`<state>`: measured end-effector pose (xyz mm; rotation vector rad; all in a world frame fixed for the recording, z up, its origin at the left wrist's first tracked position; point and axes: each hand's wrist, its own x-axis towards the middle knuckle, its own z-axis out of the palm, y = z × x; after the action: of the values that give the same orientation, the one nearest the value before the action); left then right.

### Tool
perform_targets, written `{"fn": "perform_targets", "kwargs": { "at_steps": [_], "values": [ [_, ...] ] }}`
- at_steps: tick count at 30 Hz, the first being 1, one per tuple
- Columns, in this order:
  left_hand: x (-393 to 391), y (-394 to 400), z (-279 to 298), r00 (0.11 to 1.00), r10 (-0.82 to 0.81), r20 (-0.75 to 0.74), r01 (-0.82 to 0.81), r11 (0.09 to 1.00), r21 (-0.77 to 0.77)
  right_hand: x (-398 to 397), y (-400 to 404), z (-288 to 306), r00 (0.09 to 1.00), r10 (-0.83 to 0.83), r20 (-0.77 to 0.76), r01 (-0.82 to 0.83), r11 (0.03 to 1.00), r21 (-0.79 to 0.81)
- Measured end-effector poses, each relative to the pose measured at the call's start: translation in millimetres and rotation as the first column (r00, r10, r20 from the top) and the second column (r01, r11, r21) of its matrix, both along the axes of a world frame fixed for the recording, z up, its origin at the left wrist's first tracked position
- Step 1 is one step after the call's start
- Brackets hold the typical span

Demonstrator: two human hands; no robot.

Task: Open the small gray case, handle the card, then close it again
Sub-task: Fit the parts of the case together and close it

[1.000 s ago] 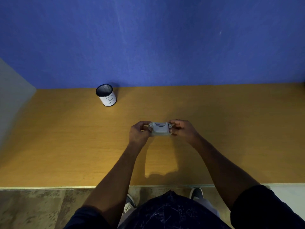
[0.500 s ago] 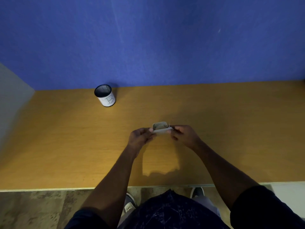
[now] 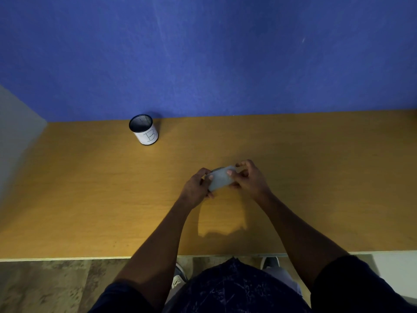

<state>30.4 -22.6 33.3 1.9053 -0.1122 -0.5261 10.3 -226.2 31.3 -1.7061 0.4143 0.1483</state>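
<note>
At the far left, near the back edge of the table (image 3: 90,199), stands a round cup (image 3: 144,130) with a mark drawn on its side. It is well apart from the hands and has no part in this job.

Next comes the left hand (image 3: 195,188). Its fingers are closed around the left end of the small gray case (image 3: 220,178). The case is held up in the air, over the middle of the table, a little toward the front edge.

The case is long from left to right, and its right end tips a bit toward the back edge. A flat pale side faces up. The picture is blurry here, so I cannot tell if the case is open or shut, and I see no card.

Then comes the right hand (image 3: 249,178). It grips the right end, with the thumb pressed on top and the fingers curled behind.

Both hands are just as near, one on each short end. I think the lid must swing up along the long side, so the thumbs will need to push there.
</note>
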Motion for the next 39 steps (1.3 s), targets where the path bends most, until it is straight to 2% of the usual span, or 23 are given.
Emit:
{"fn": "perform_targets", "kwargs": {
  "at_steps": [2,5,9,15,19,22,25,32,35,39],
  "values": [
    [2.5,-1.5,2.3,0.999,-0.006,-0.047,0.006,1.000,-0.011,1.7,-0.5,0.4,0.996,0.048,-0.078,-0.041,0.996,0.083],
    [3.3,-4.0,4.1,0.991,0.034,-0.127,-0.043,0.997,-0.065,0.9,-1.1,-2.9,0.989,0.120,-0.089,-0.111,0.989,0.100],
    [0.5,-3.4,3.8,0.981,0.089,-0.170,-0.110,0.987,-0.115,-0.7,-3.3,-5.9,0.985,0.173,0.016,-0.172,0.983,-0.060],
    [2.4,-3.9,2.3,0.972,0.161,-0.173,-0.168,0.985,-0.027,4.6,-0.1,-7.4,0.997,0.073,0.028,-0.071,0.996,-0.045],
    [6.8,-10.4,-3.4,0.974,0.196,-0.115,-0.203,0.978,-0.045,7.9,5.0,-8.9,1.000,-0.012,0.012,0.012,1.000,-0.002],
    [7.5,-10.9,-3.1,0.946,0.235,-0.225,-0.274,0.948,-0.164,11.5,6.5,-11.1,0.998,-0.060,-0.017,0.060,0.998,0.007],
    [6.0,-7.8,-3.7,0.907,0.224,-0.358,-0.342,0.886,-0.312,10.1,2.4,-15.1,0.998,-0.046,-0.045,0.051,0.993,0.110],
    [-1.4,-7.0,-14.0,0.929,0.227,-0.293,-0.308,0.912,-0.270,2.8,-4.3,-16.7,0.998,0.047,-0.028,-0.046,0.998,0.041],
    [-1.3,-3.3,-16.8,0.939,0.191,-0.287,-0.272,0.921,-0.278,-0.6,-7.8,-14.5,0.997,0.062,-0.052,-0.056,0.993,0.103],
    [-2.6,-6.2,-12.6,0.955,0.162,-0.249,-0.221,0.949,-0.227,-6.5,-9.7,-13.7,0.984,0.026,-0.175,0.017,0.971,0.238]
  ]
}}
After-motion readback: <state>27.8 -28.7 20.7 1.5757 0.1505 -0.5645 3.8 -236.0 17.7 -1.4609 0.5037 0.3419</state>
